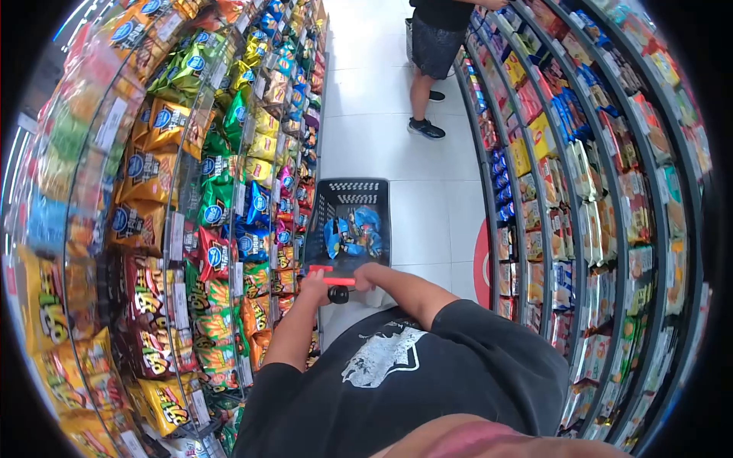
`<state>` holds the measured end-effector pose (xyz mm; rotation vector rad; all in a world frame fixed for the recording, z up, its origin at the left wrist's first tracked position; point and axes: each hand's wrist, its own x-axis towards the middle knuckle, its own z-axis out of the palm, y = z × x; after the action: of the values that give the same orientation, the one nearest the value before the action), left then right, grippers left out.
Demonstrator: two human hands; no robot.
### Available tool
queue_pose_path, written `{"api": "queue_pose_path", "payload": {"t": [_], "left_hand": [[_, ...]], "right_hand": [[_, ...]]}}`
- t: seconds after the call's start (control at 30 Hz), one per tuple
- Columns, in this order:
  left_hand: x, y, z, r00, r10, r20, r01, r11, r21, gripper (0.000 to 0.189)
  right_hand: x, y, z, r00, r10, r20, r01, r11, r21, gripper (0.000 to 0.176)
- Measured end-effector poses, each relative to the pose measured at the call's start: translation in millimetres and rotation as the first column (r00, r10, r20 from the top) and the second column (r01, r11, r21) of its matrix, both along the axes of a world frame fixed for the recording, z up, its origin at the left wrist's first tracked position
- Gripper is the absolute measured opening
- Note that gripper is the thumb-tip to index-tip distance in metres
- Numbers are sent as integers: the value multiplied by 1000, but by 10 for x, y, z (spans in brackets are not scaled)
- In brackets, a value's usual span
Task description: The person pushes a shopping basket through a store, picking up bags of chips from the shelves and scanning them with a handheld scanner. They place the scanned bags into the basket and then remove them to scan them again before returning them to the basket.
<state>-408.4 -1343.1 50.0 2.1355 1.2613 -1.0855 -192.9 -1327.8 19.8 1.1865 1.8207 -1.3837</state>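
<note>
Centre of frame: red cart handle (338, 281) is gripped by left hand (314, 285) and right hand (367, 275), both closed around it, slightly apart. Dark shopping basket (353, 188) is seen just above, with blue snack bags (353, 233) inside. Chip shelves (175, 191) are noted at left, another person (435, 46) at top.

White tiled floor (397, 145) runs along the aisle. A dark basket cart (351, 191) stands on it, near centre, carrying blue bags (353, 233). A red floor marking (481, 263) lies at right. Left shelves (177, 237) hold chip bags; right shelves (622, 229) hold boxed goods.
</note>
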Motion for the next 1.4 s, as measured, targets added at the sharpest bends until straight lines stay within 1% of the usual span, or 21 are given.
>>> {"api": "queue_pose_path", "payload": {"t": [0.07,0.2,0.3,0.4,0.43,0.47,0.5,0.53,0.6,0.67,0.77,0.8,0.87,0.97,1.07,1.1,1.2,1.23,1.27,1.3,1.4], "left_hand": [[140,416,-182,1000,9,-20,-9,1000,-14,56],[361,934,-60,998,66,-5,-66,997,-34,56],[487,1359,57,996,82,20,-81,996,-44,57],[597,1680,14,997,67,25,-66,997,-41,58],[637,1795,39,999,36,13,-36,999,-22,58],[672,1939,55,1000,4,-2,-4,1000,-3,59],[738,2091,101,998,46,-34,-49,997,-66,65],[793,2217,111,998,27,-50,-31,995,-95,66],[879,2538,118,997,-18,-77,6,989,-148,68],[964,2806,86,998,-5,-65,-4,990,-140,69],[1006,3165,-40,1000,15,-14,-17,988,-153,71],[1026,3311,-67,1000,24,10,-23,987,-158,72],[1048,3577,-66,999,24,24,-20,987,-157,72],[1101,3988,-4,1000,-9,17,11,991,-132,67],[1219,4401,-36,1000,-3,-2,2,993,-121,63],[1260,4564,-16,1000,18,8,-17,992,-121,63],[1373,4962,28,1000,9,4,-9,998,-55,58],[1401,5093,40,1000,5,-6,-6,998,-70,58],[1438,5244,57,1000,3,-17,-4,997,-82,58],[1537,5374,98,995,-7,-98,-4,994,-111,58],[1663,5716,171,997,-6,-75,-4,992,-128,56]], "right_hand": [[182,431,-159,999,1,34,-2,1000,23,36],[359,908,58,996,58,72,-69,984,163,35],[472,1396,92,986,164,19,-165,981,99,32],[544,1776,-319,985,168,-30,-166,984,56,28],[565,1921,-333,987,153,41,-153,988,-5,27],[593,2083,-354,988,147,42,-147,989,7,27],[631,2194,-334,989,140,45,-141,990,9,27],[683,2270,-313,990,133,47,-133,991,3,27],[769,2519,-254,988,148,48,-150,988,29,30],[851,2769,-210,987,157,40,-160,986,54,33],[1019,3115,-213,995,99,-22,-94,979,179,32],[1042,3211,-107,998,59,-2,-57,975,216,32],[1104,3407,-380,1000,-9,7,7,963,271,33],[1183,3762,-576,999,38,-4,-35,951,307,32],[1250,4251,-328,999,52,13,-53,970,236,32],[1289,4379,-527,1000,18,12,-21,972,236,33],[1354,4911,-282,992,127,13,-127,970,208,33],[1378,5067,-246,997,69,21,-70,995,78,35],[1418,5206,-200,996,82,42,-85,994,73,34],[1441,5322,-126,995,88,55,-92,993,69,33],[1504,5621,-172,993,105,57,-109,991,72,33]]}}
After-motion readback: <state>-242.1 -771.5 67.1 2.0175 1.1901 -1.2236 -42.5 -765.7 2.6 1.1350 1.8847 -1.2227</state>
